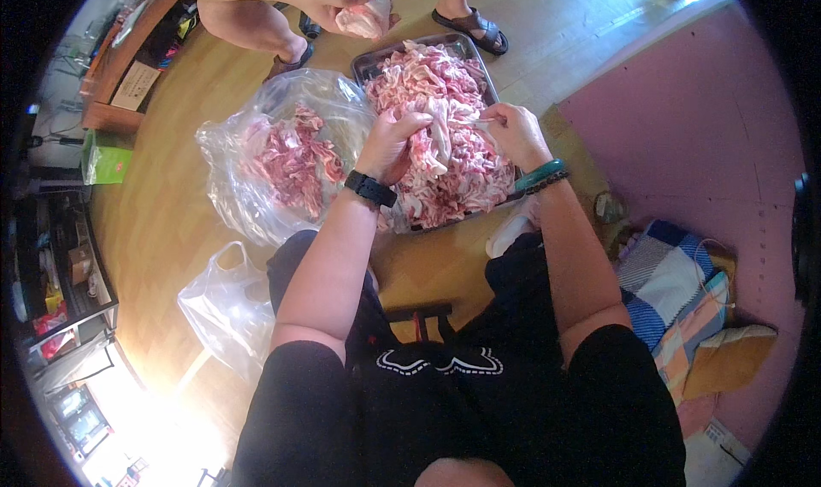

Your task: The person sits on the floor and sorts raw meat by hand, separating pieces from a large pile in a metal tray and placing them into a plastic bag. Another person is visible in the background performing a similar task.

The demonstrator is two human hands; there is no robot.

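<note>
My left hand (392, 142), with a black watch band at the wrist, grips a pale pink piece of raw meat (437, 142). At the right end of that piece, my right hand (517, 133) pinches a thin whitish strip between thumb and fingers. A green bangle and a dark beaded bracelet circle that wrist. Both hands are above a dark rectangular tray (367, 69) heaped with raw, fatty meat pieces (430, 70). To the left of the tray, a large clear plastic bag (224, 189) lies spread with more raw meat (298, 157) on it or inside it.
Across the tray, another person's hand (343, 5) holds a pale lump of meat (369, 14); their sandalled foot (478, 28) is near the tray. A clear carrier bag (224, 301) rests on the wooden floor (154, 211). Folded checked fabric (667, 275) lies at right, by pink matting (699, 121).
</note>
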